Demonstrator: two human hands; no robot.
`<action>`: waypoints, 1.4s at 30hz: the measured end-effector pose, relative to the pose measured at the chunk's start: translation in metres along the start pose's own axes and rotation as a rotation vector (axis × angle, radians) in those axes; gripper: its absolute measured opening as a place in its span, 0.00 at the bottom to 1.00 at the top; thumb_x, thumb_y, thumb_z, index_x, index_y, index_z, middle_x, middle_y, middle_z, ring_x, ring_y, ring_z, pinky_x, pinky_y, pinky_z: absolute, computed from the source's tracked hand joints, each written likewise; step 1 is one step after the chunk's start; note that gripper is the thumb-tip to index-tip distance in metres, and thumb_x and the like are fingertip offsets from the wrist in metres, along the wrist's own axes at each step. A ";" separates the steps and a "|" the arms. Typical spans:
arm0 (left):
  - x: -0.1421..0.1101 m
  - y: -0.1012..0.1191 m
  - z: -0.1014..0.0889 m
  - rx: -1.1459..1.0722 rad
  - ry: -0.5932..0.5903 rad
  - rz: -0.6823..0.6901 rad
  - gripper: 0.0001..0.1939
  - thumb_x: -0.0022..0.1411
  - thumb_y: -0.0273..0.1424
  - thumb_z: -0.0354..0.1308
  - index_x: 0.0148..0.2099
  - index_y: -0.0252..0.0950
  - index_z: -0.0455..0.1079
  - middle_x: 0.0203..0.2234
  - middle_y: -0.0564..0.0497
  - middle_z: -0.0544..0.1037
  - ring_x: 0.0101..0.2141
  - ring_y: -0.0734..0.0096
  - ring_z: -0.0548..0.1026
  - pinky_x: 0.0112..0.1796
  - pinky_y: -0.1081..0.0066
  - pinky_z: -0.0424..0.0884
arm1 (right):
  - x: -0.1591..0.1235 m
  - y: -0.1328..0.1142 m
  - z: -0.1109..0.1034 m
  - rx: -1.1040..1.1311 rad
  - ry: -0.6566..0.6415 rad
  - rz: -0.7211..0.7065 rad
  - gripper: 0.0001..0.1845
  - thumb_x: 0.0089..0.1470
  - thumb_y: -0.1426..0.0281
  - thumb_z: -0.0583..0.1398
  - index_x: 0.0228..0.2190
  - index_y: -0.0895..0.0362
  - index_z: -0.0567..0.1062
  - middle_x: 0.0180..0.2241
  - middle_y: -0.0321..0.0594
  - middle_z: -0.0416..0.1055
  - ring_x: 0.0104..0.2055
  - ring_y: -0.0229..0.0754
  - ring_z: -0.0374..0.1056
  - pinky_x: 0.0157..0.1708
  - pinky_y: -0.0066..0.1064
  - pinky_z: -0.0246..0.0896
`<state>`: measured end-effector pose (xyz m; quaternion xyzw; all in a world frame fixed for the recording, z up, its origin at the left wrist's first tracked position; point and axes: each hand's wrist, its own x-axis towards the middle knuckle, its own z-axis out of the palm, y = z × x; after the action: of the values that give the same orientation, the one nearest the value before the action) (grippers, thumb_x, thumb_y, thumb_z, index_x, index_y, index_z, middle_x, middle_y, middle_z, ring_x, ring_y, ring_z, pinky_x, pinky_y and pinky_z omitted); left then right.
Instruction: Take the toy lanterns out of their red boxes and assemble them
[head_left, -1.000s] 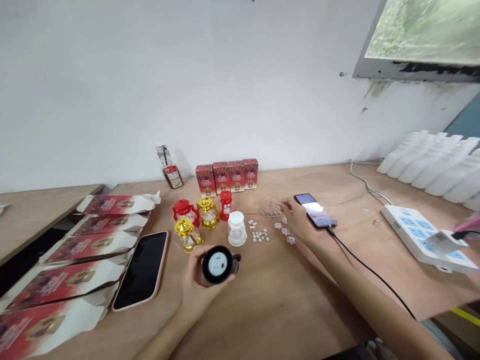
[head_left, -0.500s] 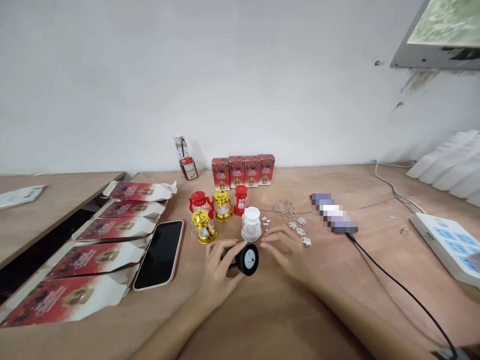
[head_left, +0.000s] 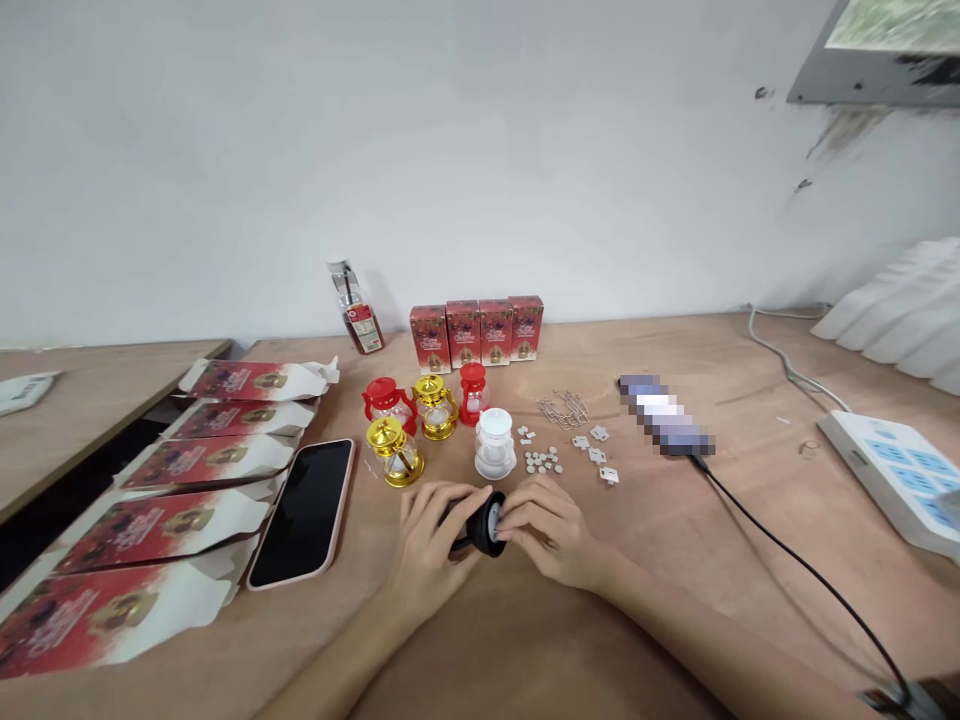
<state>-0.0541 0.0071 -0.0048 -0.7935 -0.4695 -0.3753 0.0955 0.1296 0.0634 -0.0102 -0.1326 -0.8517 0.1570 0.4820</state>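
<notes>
My left hand (head_left: pixel 429 545) is wrapped round a black miniature lantern (head_left: pixel 482 528), tipped on its side with its pale underside facing right. My right hand (head_left: pixel 553 532) has its fingertips pinched against that underside; whatever lies between them is hidden. Just beyond stands a white lantern (head_left: pixel 495 446). Small round button cells (head_left: pixel 543 460) lie scattered beyond my right hand, beside white plastic tabs (head_left: pixel 598 456) and a heap of bent wire pieces (head_left: pixel 564 410). Two gold lanterns (head_left: pixel 395 455) and two red lanterns (head_left: pixel 473 396) are grouped to the left of the white one.
Several flat open red cartons (head_left: pixel 135 525) overlap along the left, with a phone (head_left: pixel 304 515) beside them. Upright red boxes (head_left: pixel 465 335) and a bottle (head_left: pixel 360 318) stand by the wall. A cabled, pixelated device (head_left: pixel 667 415) and a white power strip (head_left: pixel 896 485) lie right.
My right hand has moved in to the lantern's underside, and its fingers have closed there. The button cells it covered now show. The lantern's underside has turned further to the right.
</notes>
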 end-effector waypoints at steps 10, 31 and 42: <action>0.004 0.001 -0.002 0.020 0.022 -0.070 0.21 0.55 0.27 0.57 0.52 0.39 0.64 0.36 0.49 0.77 0.37 0.65 0.72 0.39 0.66 0.60 | 0.001 0.020 -0.015 -0.171 0.115 0.122 0.05 0.58 0.75 0.50 0.34 0.55 0.65 0.31 0.41 0.69 0.34 0.41 0.66 0.33 0.33 0.62; -0.002 -0.004 0.001 -0.082 -0.077 -0.156 0.26 0.56 0.28 0.56 0.58 0.42 0.60 0.42 0.47 0.74 0.41 0.67 0.75 0.40 0.71 0.72 | 0.007 0.004 -0.009 -0.031 0.129 0.313 0.05 0.55 0.71 0.58 0.32 0.53 0.75 0.32 0.41 0.72 0.37 0.42 0.69 0.38 0.36 0.65; -0.003 -0.006 0.001 -0.090 -0.094 -0.060 0.25 0.57 0.29 0.57 0.57 0.43 0.61 0.40 0.47 0.74 0.40 0.68 0.75 0.39 0.71 0.72 | 0.006 0.002 -0.002 0.131 -0.004 0.306 0.04 0.57 0.70 0.56 0.32 0.54 0.72 0.33 0.41 0.66 0.37 0.40 0.66 0.38 0.33 0.64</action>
<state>-0.0592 0.0093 -0.0086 -0.7992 -0.4799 -0.3608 0.0263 0.1284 0.0679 -0.0059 -0.2288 -0.8106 0.2839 0.4582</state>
